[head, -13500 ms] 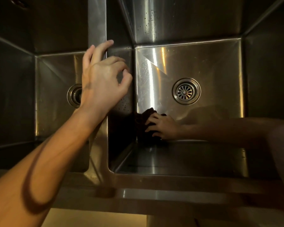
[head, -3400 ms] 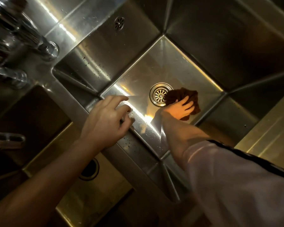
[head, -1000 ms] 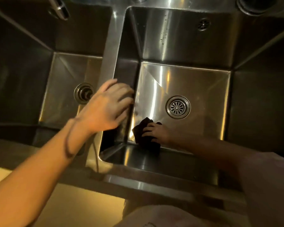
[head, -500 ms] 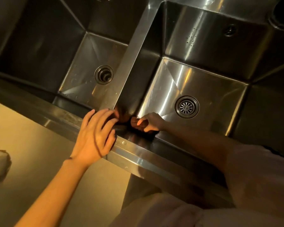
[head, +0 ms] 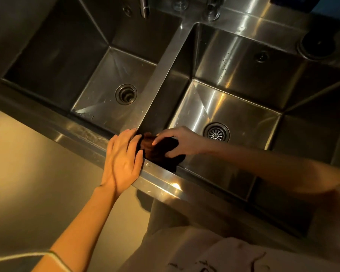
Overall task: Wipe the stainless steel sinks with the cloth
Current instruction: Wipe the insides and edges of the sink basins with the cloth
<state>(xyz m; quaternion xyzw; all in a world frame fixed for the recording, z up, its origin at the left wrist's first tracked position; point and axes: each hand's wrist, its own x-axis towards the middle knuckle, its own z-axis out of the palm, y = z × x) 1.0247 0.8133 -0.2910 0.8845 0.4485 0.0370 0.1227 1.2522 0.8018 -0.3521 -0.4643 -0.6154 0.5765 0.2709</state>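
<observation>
Two stainless steel sinks lie side by side below me: the left sink (head: pixel 98 89) and the right sink (head: pixel 241 107), split by a steel divider (head: pixel 161 75). My right hand (head: pixel 182 141) grips a dark brown cloth (head: pixel 161 152) and presses it into the near left corner of the right sink, just under the front rim. My left hand (head: pixel 123 158) lies flat with fingers spread on the front rim (head: pixel 165 177), where the divider meets it, holding nothing. Part of the cloth is hidden under my right hand.
Each sink has a round drain: the left drain (head: pixel 126 94), the right drain (head: pixel 216 132). A faucet spout (head: pixel 144 6) hangs over the back of the left sink. A dark round fitting (head: pixel 316 46) sits on the back ledge at right. Pale floor (head: pixel 37 163) lies below left.
My right hand has brought the cloth up along the near left corner of the right sink, toward the rim. My left hand stays on the front rim. The view has shifted to show the faucet.
</observation>
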